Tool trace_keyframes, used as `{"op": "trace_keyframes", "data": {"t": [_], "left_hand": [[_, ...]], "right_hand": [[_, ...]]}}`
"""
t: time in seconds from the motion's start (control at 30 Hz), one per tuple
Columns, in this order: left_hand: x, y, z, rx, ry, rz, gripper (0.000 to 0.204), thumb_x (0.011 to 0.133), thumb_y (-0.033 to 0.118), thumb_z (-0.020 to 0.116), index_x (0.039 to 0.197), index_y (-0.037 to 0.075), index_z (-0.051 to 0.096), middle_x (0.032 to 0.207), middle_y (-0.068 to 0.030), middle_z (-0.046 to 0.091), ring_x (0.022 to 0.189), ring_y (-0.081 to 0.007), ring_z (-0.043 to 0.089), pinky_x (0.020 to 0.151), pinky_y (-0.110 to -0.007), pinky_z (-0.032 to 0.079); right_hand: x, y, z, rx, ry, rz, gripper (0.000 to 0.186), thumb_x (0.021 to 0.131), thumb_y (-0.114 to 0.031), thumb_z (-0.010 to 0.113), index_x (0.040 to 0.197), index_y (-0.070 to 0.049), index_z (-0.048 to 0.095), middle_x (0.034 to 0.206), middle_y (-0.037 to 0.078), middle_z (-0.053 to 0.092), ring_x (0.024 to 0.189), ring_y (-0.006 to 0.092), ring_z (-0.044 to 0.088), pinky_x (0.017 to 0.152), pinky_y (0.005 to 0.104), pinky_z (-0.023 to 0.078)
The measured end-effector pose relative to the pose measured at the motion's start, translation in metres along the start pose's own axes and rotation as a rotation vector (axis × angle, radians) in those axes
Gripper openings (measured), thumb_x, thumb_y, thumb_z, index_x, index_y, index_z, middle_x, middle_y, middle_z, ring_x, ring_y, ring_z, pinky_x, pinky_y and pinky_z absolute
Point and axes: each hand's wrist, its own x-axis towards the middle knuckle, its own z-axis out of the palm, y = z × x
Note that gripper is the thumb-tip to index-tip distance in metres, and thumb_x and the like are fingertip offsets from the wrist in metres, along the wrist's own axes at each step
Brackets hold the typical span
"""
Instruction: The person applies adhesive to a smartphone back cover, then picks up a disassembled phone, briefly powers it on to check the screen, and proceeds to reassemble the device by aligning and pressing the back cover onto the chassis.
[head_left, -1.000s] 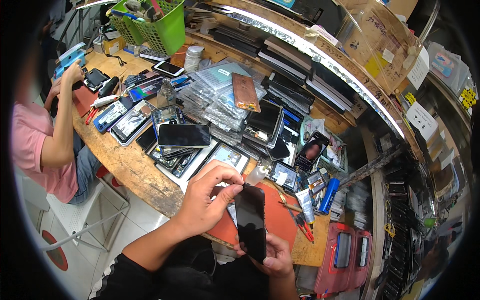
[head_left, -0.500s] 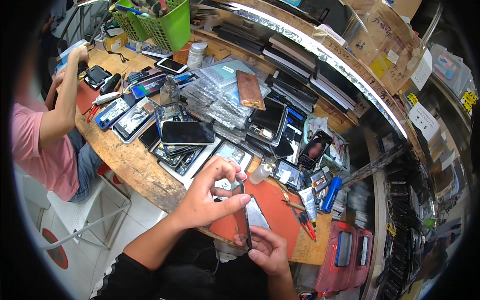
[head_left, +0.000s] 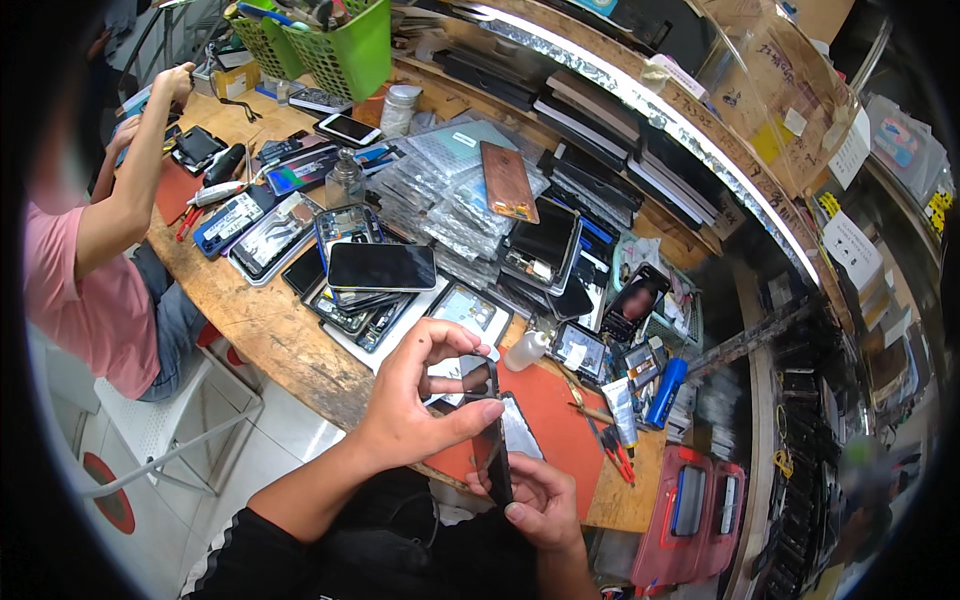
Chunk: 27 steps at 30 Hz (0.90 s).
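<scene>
Head view: black phone [head_left: 495, 450] pinched above a red mat [head_left: 565, 420]

The phone, or a part of one, is held off the tabletop [head_left: 255, 312] above the mat, turned nearly edge-on. The left hand [head_left: 412, 402] pinches its far end, thumb and bent fingers closed on it. The right hand [head_left: 542, 502] has its grip on the near end, thumb on the right side, some fingers hidden behind.

Good handling would mean light, even pressure at the edges, no bending or twisting, and fingertips kept off the glossy face. Holding it low over the mat would soften a slip.

A pale flat piece [head_left: 520, 436] lies on the mat just right of the phone. Beyond are a squeeze bottle [head_left: 526, 350], then on the right a white tube [head_left: 620, 412] and a blue cylinder [head_left: 666, 392]. Farther left, another phone [head_left: 382, 267] tops a pile of opened ones.

No maker's mark can be made out on the held phone. A small label sits on the plastic sleeves [head_left: 437, 222] at the far side; far right, handwriting covers brown cardboard [head_left: 765, 90] and print marks a white card [head_left: 850, 248], much of it too small to read.
</scene>
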Motion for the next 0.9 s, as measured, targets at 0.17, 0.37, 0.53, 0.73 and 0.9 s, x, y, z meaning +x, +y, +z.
{"op": "trace_keyframes", "data": {"t": [0.17,0.37,0.53,0.73,0.9], "left_hand": [[-0.001,-0.001,-0.004,-0.018,-0.027,-0.022,0.055,0.079,0.011,0.085,0.120,0.007,0.049,0.124,-0.0087,0.055,0.124,-0.0186,0.059,0.096,-0.037,0.060],[-0.001,-0.003,-0.003,-0.063,0.028,-0.033,0.055,0.080,0.013,0.085,0.120,0.008,0.047,0.128,-0.0105,0.052,0.123,-0.0219,0.059,0.094,-0.042,0.060],[-0.003,-0.008,-0.004,-0.074,0.041,-0.022,0.056,0.080,0.014,0.085,0.120,0.007,0.047,0.127,-0.0119,0.054,0.123,-0.0223,0.060,0.095,-0.041,0.061],[-0.005,-0.008,-0.003,-0.074,0.040,-0.026,0.056,0.078,0.013,0.086,0.118,0.006,0.047,0.124,-0.0117,0.055,0.120,-0.0217,0.060,0.095,-0.040,0.061],[-0.014,0.000,-0.008,-0.001,0.075,-0.075,0.064,0.079,0.038,0.087,0.118,0.008,0.045,0.119,-0.0104,0.051,0.115,-0.0242,0.061,0.092,-0.042,0.063]], "right_hand": [[-0.001,-0.009,0.007,-0.020,0.026,0.025,0.061,0.091,0.001,0.071,0.145,0.013,0.046,0.138,0.021,0.054,0.125,0.0281,0.061,0.112,0.0418,0.048],[0.003,-0.007,0.009,-0.044,0.032,0.006,0.060,0.091,0.002,0.071,0.145,0.013,0.048,0.138,0.019,0.055,0.127,0.0254,0.059,0.110,0.0388,0.048],[0.004,-0.004,0.010,-0.053,0.019,-0.008,0.059,0.091,0.003,0.071,0.145,0.012,0.049,0.138,0.018,0.055,0.125,0.0242,0.060,0.109,0.0380,0.049],[0.000,-0.009,0.009,-0.050,0.018,0.021,0.060,0.090,0.004,0.072,0.145,0.011,0.049,0.139,0.018,0.055,0.123,0.0231,0.061,0.109,0.0368,0.049],[-0.003,-0.002,0.021,-0.148,-0.006,0.041,0.060,0.089,0.000,0.074,0.145,0.005,0.052,0.140,0.016,0.054,0.123,0.0211,0.061,0.106,0.0357,0.051]]}}
